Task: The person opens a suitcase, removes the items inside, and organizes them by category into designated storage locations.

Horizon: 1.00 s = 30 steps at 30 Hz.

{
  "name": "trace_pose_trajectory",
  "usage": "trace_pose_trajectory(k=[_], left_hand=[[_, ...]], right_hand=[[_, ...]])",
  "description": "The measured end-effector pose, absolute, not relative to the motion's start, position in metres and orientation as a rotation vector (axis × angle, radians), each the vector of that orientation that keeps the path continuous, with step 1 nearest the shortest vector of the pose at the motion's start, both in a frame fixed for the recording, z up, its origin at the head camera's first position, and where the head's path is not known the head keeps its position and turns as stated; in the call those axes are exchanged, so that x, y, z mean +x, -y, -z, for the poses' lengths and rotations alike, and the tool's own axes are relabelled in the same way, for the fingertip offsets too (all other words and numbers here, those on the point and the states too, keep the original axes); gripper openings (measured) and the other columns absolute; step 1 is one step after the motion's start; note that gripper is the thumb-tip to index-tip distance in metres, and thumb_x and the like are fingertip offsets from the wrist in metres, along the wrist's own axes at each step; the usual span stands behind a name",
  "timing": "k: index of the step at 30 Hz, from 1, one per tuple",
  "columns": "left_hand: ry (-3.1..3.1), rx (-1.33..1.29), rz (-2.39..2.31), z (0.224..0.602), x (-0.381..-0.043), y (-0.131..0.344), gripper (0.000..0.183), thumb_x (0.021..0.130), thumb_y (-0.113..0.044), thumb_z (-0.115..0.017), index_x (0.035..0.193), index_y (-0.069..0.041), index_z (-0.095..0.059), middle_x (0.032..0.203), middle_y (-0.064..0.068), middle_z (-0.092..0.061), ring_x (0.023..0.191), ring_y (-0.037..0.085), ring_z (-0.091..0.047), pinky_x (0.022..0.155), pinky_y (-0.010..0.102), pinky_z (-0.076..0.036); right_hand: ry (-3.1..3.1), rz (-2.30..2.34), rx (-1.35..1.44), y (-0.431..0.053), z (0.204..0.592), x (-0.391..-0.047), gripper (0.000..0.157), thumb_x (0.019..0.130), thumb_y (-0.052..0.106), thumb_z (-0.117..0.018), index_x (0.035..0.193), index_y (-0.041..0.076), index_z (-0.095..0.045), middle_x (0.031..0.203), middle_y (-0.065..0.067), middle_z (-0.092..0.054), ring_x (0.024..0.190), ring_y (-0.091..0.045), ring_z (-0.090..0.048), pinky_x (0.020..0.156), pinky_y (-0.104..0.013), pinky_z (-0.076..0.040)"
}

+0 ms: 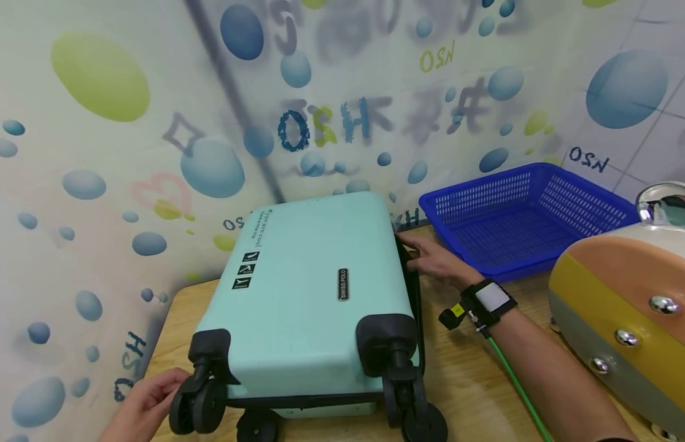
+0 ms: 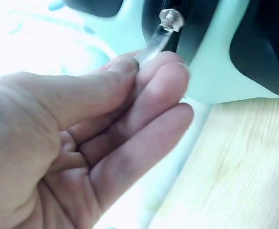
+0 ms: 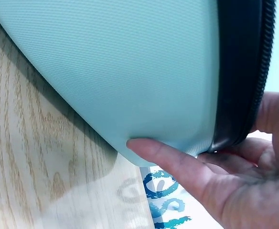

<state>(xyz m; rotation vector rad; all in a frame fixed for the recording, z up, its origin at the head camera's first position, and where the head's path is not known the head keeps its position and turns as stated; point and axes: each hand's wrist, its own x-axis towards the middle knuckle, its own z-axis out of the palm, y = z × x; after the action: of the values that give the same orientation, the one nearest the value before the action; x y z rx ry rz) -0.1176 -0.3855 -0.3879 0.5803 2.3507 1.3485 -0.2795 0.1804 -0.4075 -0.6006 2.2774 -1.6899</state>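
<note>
A mint-green suitcase (image 1: 315, 264) lies flat on the table, its black wheels (image 1: 400, 393) facing me. At its near left corner my left hand (image 1: 149, 396) pinches a metal zipper pull (image 2: 151, 50) between thumb and fingertips, as the left wrist view shows. My right hand (image 1: 436, 261) grips the suitcase's far right corner. In the right wrist view one finger lies along the textured mint shell (image 3: 130, 62), while other fingers bend behind the black zipper band (image 3: 237, 71).
A blue plastic basket (image 1: 469, 255) stands behind my right hand. To the right is a striped orange, yellow and grey case (image 1: 613, 307) with metal studs. The wooden table (image 1: 475, 380) meets a wall sheet (image 1: 154, 147) printed with bubbles at the back and left.
</note>
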Motion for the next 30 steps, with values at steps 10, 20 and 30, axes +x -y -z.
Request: trace_pose_trajectory(k=[10,20,30], left_hand=[[-2.857,0.211,-1.094,0.388,-0.127,0.363,0.007,0.098,0.003,-0.061,0.099,0.000,-0.067,0.067,-0.003,-0.059,0.059,0.011,-0.050,0.054,0.027,-0.042],[-3.006,0.391,-1.144,0.390,-0.138,0.351,0.014,0.095,0.008,-0.063,0.094,-0.005,-0.069,0.066,-0.008,-0.065,0.067,0.008,-0.060,0.064,0.023,-0.054],[-2.893,0.396,-1.231,0.381,-0.145,0.335,0.022,0.096,0.008,-0.062,0.116,0.003,-0.069,0.092,0.006,-0.077,0.078,0.007,-0.070,0.068,0.028,-0.059]], right_hand=[[-2.249,1.707,-0.567,-0.179,0.407,-0.279,0.078,0.095,-0.012,-0.046,0.162,0.002,-0.009,0.168,-0.022,-0.007,0.147,-0.050,-0.020,0.104,-0.058,-0.043],[-2.284,1.671,-0.539,-0.177,0.402,-0.282,0.078,0.095,-0.010,-0.048,0.162,0.002,-0.008,0.168,-0.021,-0.006,0.148,-0.049,-0.021,0.091,-0.041,-0.049],[-2.259,1.706,-0.524,-0.175,0.406,-0.286,0.076,0.100,-0.006,-0.046,0.162,0.004,-0.004,0.168,-0.021,-0.006,0.147,-0.048,-0.025,0.100,-0.054,-0.048]])
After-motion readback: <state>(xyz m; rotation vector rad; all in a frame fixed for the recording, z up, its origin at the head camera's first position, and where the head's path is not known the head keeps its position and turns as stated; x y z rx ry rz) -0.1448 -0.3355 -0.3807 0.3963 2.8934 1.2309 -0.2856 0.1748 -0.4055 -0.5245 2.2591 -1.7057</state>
